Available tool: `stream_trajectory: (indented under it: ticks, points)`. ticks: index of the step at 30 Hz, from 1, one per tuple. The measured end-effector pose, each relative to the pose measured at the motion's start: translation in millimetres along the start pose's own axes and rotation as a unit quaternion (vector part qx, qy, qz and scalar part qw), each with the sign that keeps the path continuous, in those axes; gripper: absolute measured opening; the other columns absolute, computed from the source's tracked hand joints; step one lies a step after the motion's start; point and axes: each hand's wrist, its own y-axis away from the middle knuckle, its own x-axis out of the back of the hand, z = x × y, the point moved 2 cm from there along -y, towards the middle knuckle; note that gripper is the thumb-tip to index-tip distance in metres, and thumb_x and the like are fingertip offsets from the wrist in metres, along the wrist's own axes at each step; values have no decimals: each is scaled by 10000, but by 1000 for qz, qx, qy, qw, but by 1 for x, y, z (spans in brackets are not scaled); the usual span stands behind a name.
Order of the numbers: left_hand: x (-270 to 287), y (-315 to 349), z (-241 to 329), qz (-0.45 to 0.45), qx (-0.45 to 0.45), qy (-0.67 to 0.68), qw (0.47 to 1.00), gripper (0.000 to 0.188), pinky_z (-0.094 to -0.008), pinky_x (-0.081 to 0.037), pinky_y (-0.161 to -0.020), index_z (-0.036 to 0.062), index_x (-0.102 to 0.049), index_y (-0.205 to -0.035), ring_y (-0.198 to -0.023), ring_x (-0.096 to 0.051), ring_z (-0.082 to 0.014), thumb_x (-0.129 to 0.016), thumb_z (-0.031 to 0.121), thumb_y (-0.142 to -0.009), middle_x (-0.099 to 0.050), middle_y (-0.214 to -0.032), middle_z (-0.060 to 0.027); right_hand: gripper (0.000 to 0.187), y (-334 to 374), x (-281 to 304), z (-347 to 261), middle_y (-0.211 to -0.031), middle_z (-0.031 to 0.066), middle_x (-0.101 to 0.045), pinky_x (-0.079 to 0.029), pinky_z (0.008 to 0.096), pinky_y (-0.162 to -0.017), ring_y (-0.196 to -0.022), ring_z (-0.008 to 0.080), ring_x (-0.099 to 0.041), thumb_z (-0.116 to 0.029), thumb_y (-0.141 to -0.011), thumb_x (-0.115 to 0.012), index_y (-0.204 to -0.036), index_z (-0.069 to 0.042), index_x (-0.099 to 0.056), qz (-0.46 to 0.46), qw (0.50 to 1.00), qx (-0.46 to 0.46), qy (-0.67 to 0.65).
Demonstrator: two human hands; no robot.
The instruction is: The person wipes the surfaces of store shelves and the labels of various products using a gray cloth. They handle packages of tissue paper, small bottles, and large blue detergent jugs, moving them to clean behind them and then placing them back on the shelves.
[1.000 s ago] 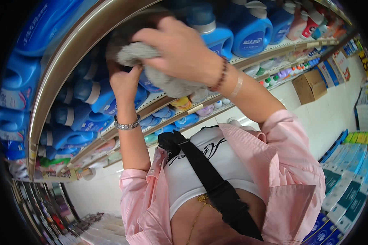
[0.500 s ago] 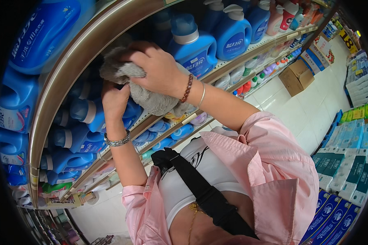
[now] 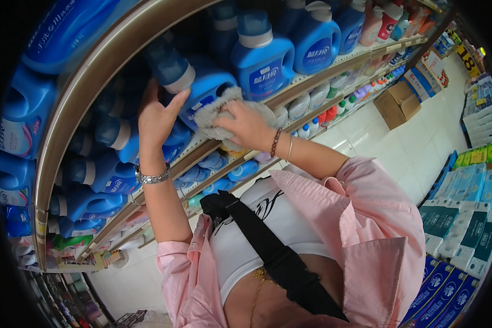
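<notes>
The blue detergent bottle (image 3: 202, 90) you are working on lies tipped on the shelf (image 3: 311, 76), its long axis running from the pale-collared cap at upper left down to its base at the shelf's front edge, close under the curved metal rail (image 3: 87, 93) of the shelf above. It sits between your two hands, so neither has to travel: your left hand (image 3: 156, 117) is just to the left of it and a little below the cap, your right hand (image 3: 246, 124) just to its lower right.

Your left hand is open, fingers together and thumb spread, the palm against the bottle's neck side; it steadies rather than grips. Your right hand is closed around a bunched grey cloth (image 3: 218, 112), and the cloth is pressed against the bottle's lower face near the label.

Further right along the same shelf stand upright blue bottles (image 3: 262, 63), the nearest just beside the cloth. Below the front edge run lower shelves of smaller bottles (image 3: 311, 106), and a cardboard box (image 3: 400, 103) stands on the floor well apart.
</notes>
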Motion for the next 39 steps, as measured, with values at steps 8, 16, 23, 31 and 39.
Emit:
stream_trajectory:
  ticks: [8, 16, 23, 31, 39]
  points:
    - [-6, 0, 9, 59, 23, -81, 995, 647, -372, -497, -750, 11, -556, -1100, -900, -619, -359, -646, 558, -768, -629, -1013, -207, 389, -25, -17, -15, -1018, 55, -528, -442, 359, -760, -946, 255, -519, -42, -677, -627, -1031, -202, -616, -25, 996, 76, 48]
    - [-6, -1, 12, 52, 21, -61, 997, 672, -362, -493, -774, -10, -557, -1105, -905, -619, -352, -670, 551, -751, -622, -1017, -222, 441, 26, 4, 16, -1032, 121, -527, -436, 380, -866, -1013, 313, -517, -15, -628, -665, -1045, -143, -608, -2, 997, -72, -12]
    - [-1, 1, 11, 47, 23, -32, 998, 693, -360, -493, -794, -22, -552, -1128, -932, -615, -342, -712, 515, -720, -621, -1036, -220, 372, 45, 79, 67, -1013, 106, -535, -457, 354, -821, -949, 317, -542, -9, -650, -669, -1002, -119, -616, 218, 949, -223, 53]
    - [-6, 3, 3, 35, 48, -30, 998, 698, -353, -492, -811, 5, -531, -1173, -969, -615, -337, -699, 516, -729, -616, -1080, -209, 344, 83, 50, 90, -1001, 107, -536, -469, 357, -789, -955, 313, -554, -53, -671, -678, -997, -139, -612, 128, 955, -268, 19]
    - [-6, 3, -4, 22, 127, -33, 991, 767, -331, -481, -810, 8, -513, -1227, -958, -629, -305, -678, 563, -723, -629, -1086, -199, 365, 85, 57, 95, -992, 103, -527, -473, 360, -767, -933, 310, -555, -53, -658, -689, -999, -146, -600, 98, 961, -258, -5]
